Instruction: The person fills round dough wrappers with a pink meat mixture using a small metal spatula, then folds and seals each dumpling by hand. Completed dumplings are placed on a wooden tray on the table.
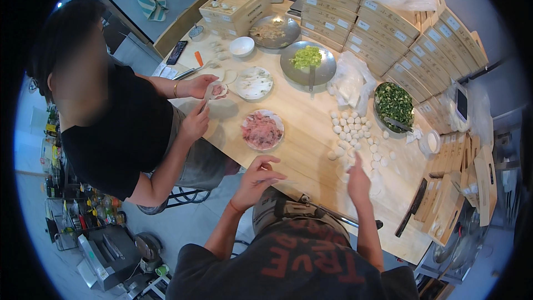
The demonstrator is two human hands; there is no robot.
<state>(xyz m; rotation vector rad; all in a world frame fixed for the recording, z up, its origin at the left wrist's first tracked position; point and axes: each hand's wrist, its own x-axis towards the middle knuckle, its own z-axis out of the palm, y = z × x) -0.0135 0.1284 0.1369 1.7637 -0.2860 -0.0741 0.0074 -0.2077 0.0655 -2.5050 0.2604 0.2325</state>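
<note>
My left hand (256, 181) is raised near the table's front edge, its fingers pinching a thin pale flat thing (286, 181) seen nearly edge-on, too thin to name. My right hand (359, 179) hovers by the floured area with the index finger stretched out; whether anything is in its curled fingers is hidden. Just left of it lies a flattened dough round (343, 173), partly covered by the hand. Beyond are several small dough balls (352, 125) in a loose cluster. A plate of pinkish minced meat (262, 130) stands ahead of my left hand.
To my left, a co-worker's hands (198, 121) hold a wrapper with meat filling (217, 90). Behind are a metal bowl of chopped light-green vegetable (306, 58), a bowl of dark chopped greens (393, 102) and stacked wooden trays (329, 8). A rolling pin (333, 212) lies along the front edge.
</note>
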